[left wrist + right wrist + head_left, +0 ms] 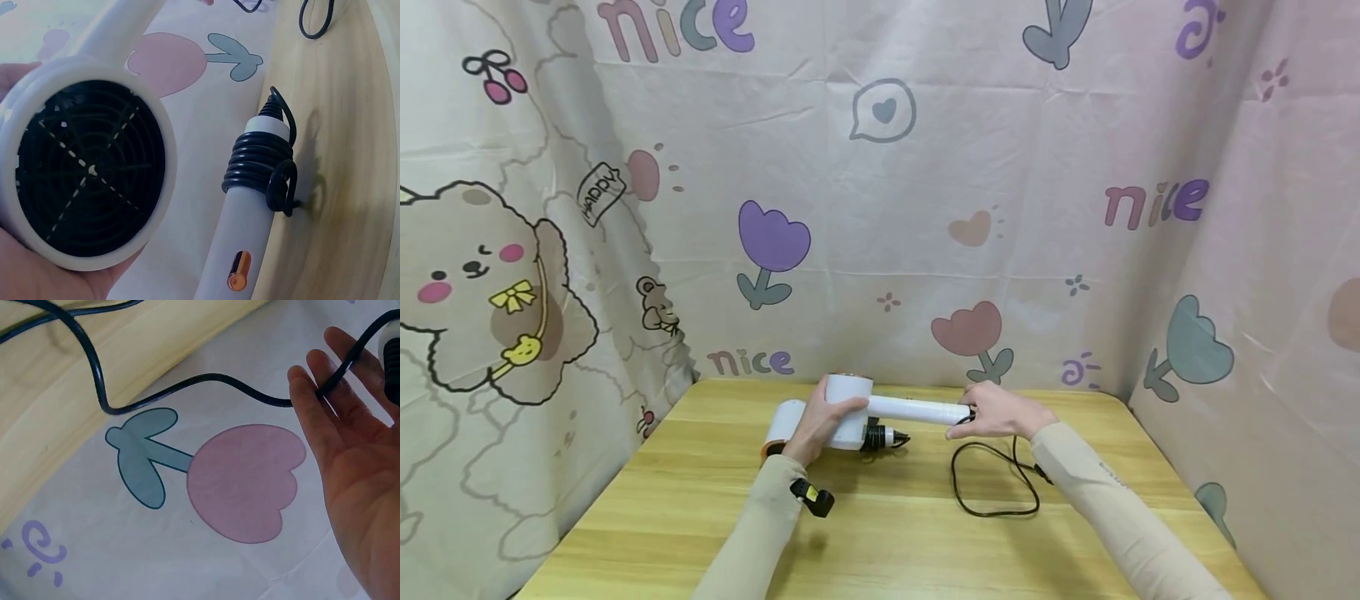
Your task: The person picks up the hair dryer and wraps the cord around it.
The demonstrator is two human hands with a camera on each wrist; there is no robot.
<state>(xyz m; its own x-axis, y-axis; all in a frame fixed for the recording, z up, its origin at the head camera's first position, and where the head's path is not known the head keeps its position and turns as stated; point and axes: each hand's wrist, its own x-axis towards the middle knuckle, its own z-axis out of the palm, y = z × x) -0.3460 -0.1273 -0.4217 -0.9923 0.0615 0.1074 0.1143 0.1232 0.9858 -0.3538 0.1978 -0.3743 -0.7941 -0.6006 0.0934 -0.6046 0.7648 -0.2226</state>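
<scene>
A white hair dryer (851, 427) is held up over the table, its dark round grille (94, 169) facing the left wrist view. My left hand (817, 422) grips its body, thumb across the front. At the far end of the white handle (917, 409) is my right hand (1000, 412). The right wrist view shows that hand (350, 437) with fingers extended and spread, the black cord (219, 378) passing across them. Beside the dryer lies a white wand-shaped appliance (234, 231) with black cord wound round its end.
Another white cylinder (787, 419) with an orange rim stands left of my left hand. A loop of black cord (996, 514) lies on the wooden table (910, 550) below my right hand. Printed fabric (865, 233) hangs behind the table and at both sides.
</scene>
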